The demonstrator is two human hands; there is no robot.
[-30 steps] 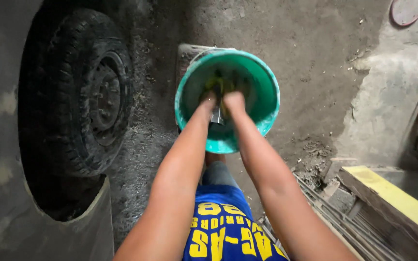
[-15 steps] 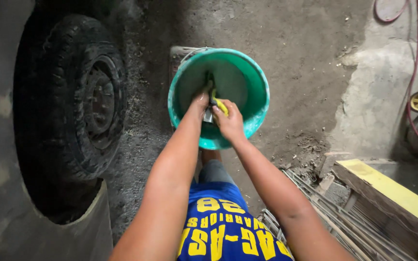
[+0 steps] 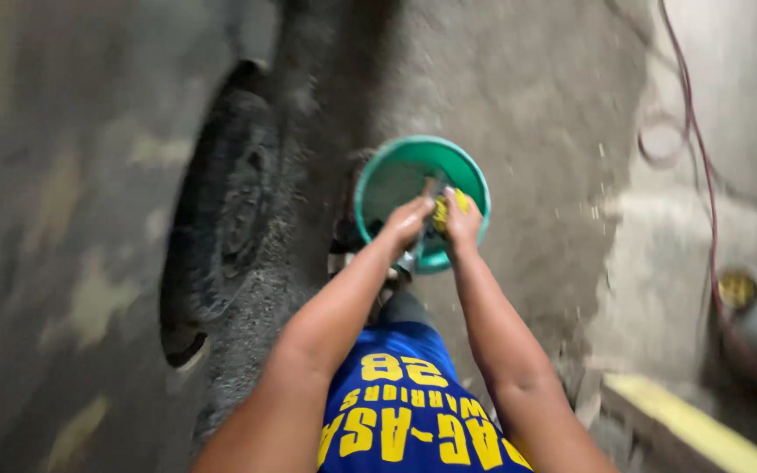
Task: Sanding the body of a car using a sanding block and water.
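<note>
Both hands are inside the green bucket (image 3: 396,180) on the floor ahead. Left hand (image 3: 407,221) grasps a grey tool (image 3: 421,235); right hand (image 3: 462,219) is clenched on a yellow item (image 3: 441,212). Tyre (image 3: 221,219) lies left.

— How are the arms lying?

— Both bare forearms are reaching away from the body toward the far middle of the scene, converging as they go.

— And the hands?

— The left hand (image 3: 407,221) is curling its fingers downward, knuckles up. The right hand (image 3: 460,219) is sitting just beside it, fingers closing in a grip. The two are nearly touching; motion blur is hiding the finer finger detail.
</note>
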